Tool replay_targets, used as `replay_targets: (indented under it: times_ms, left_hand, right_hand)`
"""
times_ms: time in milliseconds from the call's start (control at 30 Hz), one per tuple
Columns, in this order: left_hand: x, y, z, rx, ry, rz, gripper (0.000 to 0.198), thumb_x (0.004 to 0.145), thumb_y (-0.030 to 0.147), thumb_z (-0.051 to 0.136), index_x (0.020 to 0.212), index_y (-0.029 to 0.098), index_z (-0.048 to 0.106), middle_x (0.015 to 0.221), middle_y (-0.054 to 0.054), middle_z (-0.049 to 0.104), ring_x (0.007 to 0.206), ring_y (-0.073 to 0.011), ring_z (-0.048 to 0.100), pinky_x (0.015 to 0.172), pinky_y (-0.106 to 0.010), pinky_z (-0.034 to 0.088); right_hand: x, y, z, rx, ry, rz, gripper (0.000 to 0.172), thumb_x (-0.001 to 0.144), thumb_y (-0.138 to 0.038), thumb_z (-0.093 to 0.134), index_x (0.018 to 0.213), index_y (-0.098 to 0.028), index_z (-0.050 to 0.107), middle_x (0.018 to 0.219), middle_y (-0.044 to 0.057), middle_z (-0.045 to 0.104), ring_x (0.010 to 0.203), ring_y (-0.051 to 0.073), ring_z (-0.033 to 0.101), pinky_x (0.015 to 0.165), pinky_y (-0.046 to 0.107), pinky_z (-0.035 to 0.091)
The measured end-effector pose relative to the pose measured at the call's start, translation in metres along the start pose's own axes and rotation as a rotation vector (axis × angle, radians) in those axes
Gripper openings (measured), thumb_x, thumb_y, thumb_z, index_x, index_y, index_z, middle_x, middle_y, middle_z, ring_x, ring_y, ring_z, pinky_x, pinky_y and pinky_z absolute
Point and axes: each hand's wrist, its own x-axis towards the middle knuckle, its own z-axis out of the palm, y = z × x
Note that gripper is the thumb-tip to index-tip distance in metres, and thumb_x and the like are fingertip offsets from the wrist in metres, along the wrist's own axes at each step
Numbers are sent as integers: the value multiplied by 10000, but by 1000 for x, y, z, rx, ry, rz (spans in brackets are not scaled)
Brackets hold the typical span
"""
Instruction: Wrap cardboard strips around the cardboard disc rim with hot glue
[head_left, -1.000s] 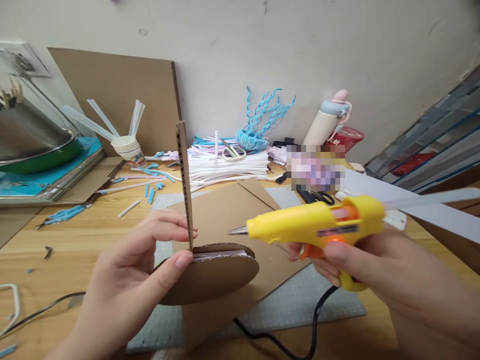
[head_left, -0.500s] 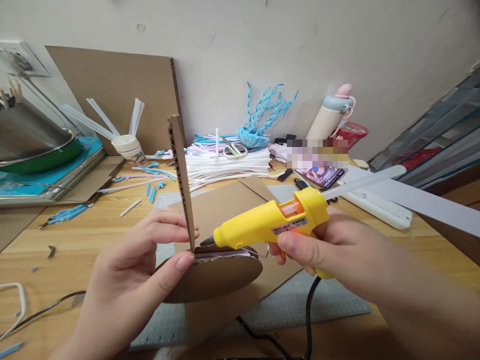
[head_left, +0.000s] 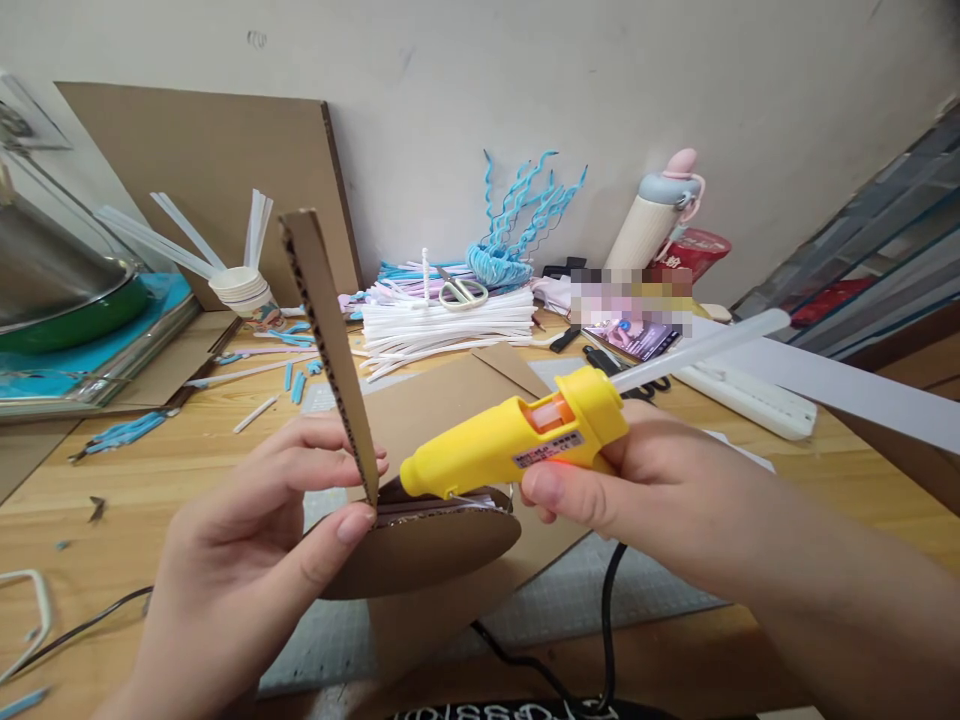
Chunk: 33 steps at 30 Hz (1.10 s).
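Observation:
My left hand (head_left: 255,530) pinches a narrow cardboard strip (head_left: 328,340) where it meets an oval cardboard piece (head_left: 427,555). The strip's free length stands up and leans to the left. White and dark layers show along the oval's upper edge. Wrapped around a yellow hot glue gun (head_left: 480,450) is my right hand (head_left: 622,480). A clear glue stick (head_left: 697,352) sticks out of the gun's back end. The nozzle tip is hidden low behind the oval's upper edge, close to my left fingertips.
A cutting mat (head_left: 330,640) and a cardboard sheet (head_left: 450,395) lie beneath. Behind are white pipe cleaners (head_left: 450,330), scissors (head_left: 463,293), a paper cup (head_left: 244,290) of glue sticks, a phone (head_left: 637,338) and a bottle (head_left: 645,220). A black cord (head_left: 611,620) hangs below the gun.
The glue gun has moved left and its nozzle has dipped behind the oval's edge. The cardboard strip leans further left. My left hand keeps its pinch.

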Motion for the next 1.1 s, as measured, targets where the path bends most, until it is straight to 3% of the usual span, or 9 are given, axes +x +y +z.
replay_targets:
  times_ms: [200, 433, 600, 767, 1000, 1100]
  left_hand:
    - [-1, -3, -2, 0, -14, 45, 93, 851, 251, 722, 892, 323, 765, 1052, 10, 715, 1028, -168, 656, 857, -255, 597]
    - [-2, -2, 1, -3, -6, 37, 123, 864, 236, 704, 907, 336, 761, 1031, 26, 722, 1016, -155, 659, 869, -251, 597]
    - [-2, -3, 0, 1, 13, 30, 85, 848, 263, 721, 872, 334, 761, 1013, 16, 732, 1018, -182, 660, 853, -284, 609]
    - [-2, -5, -3, 11, -7, 38, 106, 843, 262, 721, 894, 344, 765, 1024, 13, 736, 1016, -189, 668, 835, -291, 622]
    - [-1, -1, 1, 20, 14, 36, 114, 848, 256, 710, 894, 345, 764, 1015, 22, 734, 1027, -181, 663, 874, -289, 609]
    - [-2, -1, 1, 22, 15, 37, 116, 850, 250, 704, 885, 344, 762, 1014, 23, 735, 1020, -180, 665, 865, -290, 606]
  right_hand:
    - [-1, -19, 1, -29, 35, 105, 390, 833, -603, 669, 627, -277, 725, 664, -13, 737, 645, 192, 674, 632, 291, 535]
    - [2, -14, -1, -15, -7, 48, 381, 855, -589, 658, 634, -283, 708, 638, -26, 719, 613, 181, 642, 622, 291, 525]
    - [2, -11, -1, 11, -15, 30, 262, 863, -514, 670, 726, -305, 748, 706, -30, 754, 663, 194, 669, 629, 289, 528]
    - [0, -7, -3, 31, -22, 34, 278, 858, -506, 685, 675, -300, 713, 621, -36, 693, 586, 184, 621, 574, 282, 505]
    - [1, -11, -3, 86, -44, 82, 293, 828, -478, 708, 630, -274, 637, 561, -51, 599, 547, 177, 529, 740, 309, 537]
    - [-1, -11, -3, 109, -44, 94, 297, 820, -483, 713, 630, -272, 627, 559, -53, 591, 559, 181, 534, 730, 306, 526]
